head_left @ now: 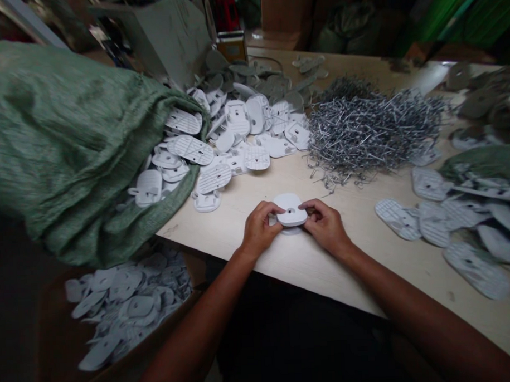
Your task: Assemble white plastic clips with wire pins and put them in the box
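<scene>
Between my two hands, close to the table's front edge, is a white rounded plastic piece (289,203) with a small hole in its middle. My left hand (262,227) pinches its left side between thumb and fingers. At the right side, my right hand (324,223) grips the same piece, fingers curled. Another pale rounded part (291,231) shows just beneath it, partly hidden; whether the two are joined I cannot tell. Behind my right hand lies a heap of thin bent metal pins (370,131). Loose white plastic pieces (215,178) are piled beyond my left hand.
A green woven sack (90,146) spills white pieces onto the wooden table (358,265) at left. Below the edge, a cardboard box (54,331) holds many such pieces. More flat oval pieces (436,223) lie at right beside green sacking (484,163). A grey machine housing (166,38) stands behind.
</scene>
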Tool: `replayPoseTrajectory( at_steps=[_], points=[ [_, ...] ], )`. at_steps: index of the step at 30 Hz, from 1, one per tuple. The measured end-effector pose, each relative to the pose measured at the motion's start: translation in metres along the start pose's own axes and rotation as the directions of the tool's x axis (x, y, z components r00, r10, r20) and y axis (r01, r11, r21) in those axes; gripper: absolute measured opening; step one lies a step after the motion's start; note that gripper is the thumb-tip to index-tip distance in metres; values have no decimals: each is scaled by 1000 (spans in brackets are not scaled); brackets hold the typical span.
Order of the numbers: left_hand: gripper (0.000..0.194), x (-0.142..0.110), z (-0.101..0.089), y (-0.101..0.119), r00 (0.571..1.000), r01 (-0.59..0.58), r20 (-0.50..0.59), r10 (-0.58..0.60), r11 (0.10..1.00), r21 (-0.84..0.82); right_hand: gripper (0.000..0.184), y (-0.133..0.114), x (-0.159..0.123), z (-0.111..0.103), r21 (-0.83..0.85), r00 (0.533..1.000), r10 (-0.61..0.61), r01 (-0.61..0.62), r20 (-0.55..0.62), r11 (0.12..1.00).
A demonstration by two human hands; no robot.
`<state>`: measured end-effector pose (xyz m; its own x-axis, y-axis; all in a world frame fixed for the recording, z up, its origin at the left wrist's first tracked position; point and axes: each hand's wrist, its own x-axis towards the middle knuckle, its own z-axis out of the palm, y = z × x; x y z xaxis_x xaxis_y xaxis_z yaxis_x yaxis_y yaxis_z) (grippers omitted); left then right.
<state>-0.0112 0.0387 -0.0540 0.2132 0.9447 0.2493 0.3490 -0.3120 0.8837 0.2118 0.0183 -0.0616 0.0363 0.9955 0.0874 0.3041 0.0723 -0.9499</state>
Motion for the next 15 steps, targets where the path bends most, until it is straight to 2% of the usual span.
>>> replayPoseTrajectory(
  at_steps=[6, 9, 12, 15],
  points=[
    [31, -3, 1, 7, 1000, 24, -9, -24, 1000, -6, 38, -1, -1, -7, 7, 999, 32, -32, -8, 999],
    [37, -9, 1, 9, 998, 57, -6, -58, 996, -73, 45, -5, -6, -11, -65, 999, 52, -53, -14, 996],
    [38, -20, -8, 7, 987, 153, -17, -160, 965, -212, 60, -11, -8, -13, -120, 998, 47, -42, 34, 992],
    [39, -44, -29, 11, 948, 295, -13, -319, 891, -346, 70, -18, -10, -13, -118, 998, 46, -40, 48, 992]
  ],
)
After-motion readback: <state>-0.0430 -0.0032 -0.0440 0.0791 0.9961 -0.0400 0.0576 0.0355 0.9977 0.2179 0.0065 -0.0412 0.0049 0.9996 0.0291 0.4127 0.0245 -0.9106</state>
